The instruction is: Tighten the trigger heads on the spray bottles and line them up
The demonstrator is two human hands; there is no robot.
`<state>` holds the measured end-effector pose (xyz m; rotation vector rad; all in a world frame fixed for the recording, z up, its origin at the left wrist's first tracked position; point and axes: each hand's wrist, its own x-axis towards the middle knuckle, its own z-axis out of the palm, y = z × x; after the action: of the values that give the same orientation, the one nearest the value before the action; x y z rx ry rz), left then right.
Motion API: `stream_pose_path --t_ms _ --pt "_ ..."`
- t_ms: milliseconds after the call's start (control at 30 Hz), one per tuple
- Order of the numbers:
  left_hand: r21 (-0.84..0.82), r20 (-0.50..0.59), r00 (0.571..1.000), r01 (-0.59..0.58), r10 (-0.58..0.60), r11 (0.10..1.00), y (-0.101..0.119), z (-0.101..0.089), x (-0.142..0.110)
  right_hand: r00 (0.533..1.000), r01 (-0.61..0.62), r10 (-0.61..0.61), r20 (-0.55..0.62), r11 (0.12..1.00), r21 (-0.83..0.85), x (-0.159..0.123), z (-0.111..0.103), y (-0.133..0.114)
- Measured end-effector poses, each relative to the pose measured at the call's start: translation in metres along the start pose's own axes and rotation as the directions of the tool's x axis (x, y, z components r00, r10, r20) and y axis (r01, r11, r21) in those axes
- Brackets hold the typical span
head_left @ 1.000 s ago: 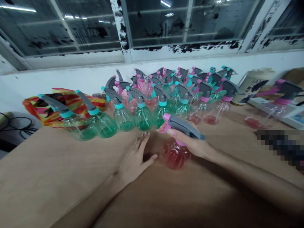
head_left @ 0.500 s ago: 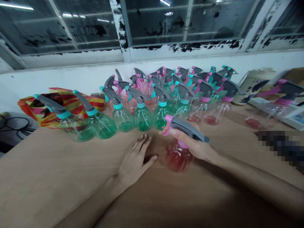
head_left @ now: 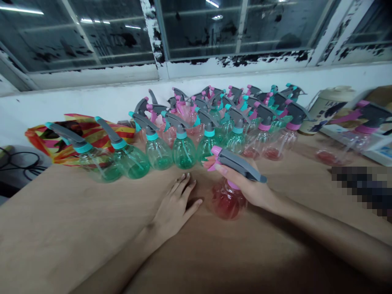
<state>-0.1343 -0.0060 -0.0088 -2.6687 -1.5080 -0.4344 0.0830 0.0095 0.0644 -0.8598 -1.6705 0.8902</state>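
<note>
My right hand [head_left: 241,179] is wrapped round the neck and trigger of a pink spray bottle [head_left: 228,202] with a grey and pink head. Its nozzle points to the left and the clear body looks reddish; whether the base touches the table is hard to tell. My left hand [head_left: 174,204] lies flat on the wooden table [head_left: 76,228], fingers spread, holding nothing, just left of that bottle. Behind both hands runs a row of green spray bottles with turquoise collars, among them one [head_left: 184,153] straight ahead and one [head_left: 131,163] further left.
Many more pink and green spray bottles crowd against the wall. A colourful plastic bag [head_left: 119,130] lies at the back left. At the back right stand a cream jug [head_left: 327,110], another pink spray bottle [head_left: 333,151] and a white tray [head_left: 379,157]. Black cables [head_left: 24,163] hang left.
My right hand and the pink spray bottle have shifted very slightly left and up. My left hand stays flat in the same place.
</note>
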Motion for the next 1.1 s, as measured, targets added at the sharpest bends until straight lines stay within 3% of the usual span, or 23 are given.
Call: stream_pose_path --t_ms 533,767,1100 --pt "0.033 -0.034 0.999 -0.028 0.029 0.999 -0.0023 0.0038 -0.0013 1.000 0.004 -0.005 0.007 0.998 0.058 -0.0004 0.0000 -0.0009" --pt "0.018 -0.048 0.999 -0.018 0.019 1.000 -0.0023 0.0046 -0.0013 0.999 0.004 -0.005 0.043 1.000 0.023 0.0003 -0.0020 -0.0001" --pt "0.058 -0.030 0.999 -0.022 0.024 0.998 -0.0028 0.0039 -0.0011 1.000 0.030 -0.030 0.006 1.000 -0.004 -0.0019 -0.0031 0.0001"
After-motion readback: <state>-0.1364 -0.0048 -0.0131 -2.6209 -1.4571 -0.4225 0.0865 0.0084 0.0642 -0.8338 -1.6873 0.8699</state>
